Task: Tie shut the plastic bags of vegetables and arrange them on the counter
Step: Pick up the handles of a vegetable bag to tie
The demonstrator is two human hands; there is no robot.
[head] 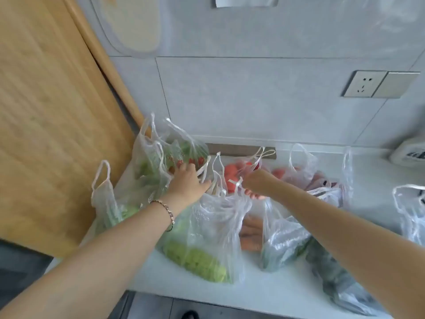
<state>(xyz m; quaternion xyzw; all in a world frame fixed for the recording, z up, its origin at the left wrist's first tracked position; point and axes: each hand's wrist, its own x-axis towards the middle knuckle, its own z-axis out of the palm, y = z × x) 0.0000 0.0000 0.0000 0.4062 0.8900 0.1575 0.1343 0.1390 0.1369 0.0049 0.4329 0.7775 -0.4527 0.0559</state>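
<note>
Thin, limp plastic: the bag (213,217) at frame centre looks slippery, best taken by its handles (218,180). Left hand (187,180) rests spread on them; right hand (255,184) pinches one loop.

The table (287,293) was a pale, whitish surface, bounded at the rear by a tiled wall and at the left end by a wooden panel. Several clear plastic bags rested directly on it, all open with handles loose. At the left rear corner stood a bag of greens and small red items (161,157). Against the left edge stood a bag of green vegetables (108,208). Near the front edge lay a bag of pale green leaves (197,256). A bag of carrots (250,233) lay mid-table, touching it. A bag of red vegetables (239,173) sat along the rear edge. A bag of dark greens (285,245) lay right of the carrots. A further bag (411,215) stood at the right, contents unclear.
</note>
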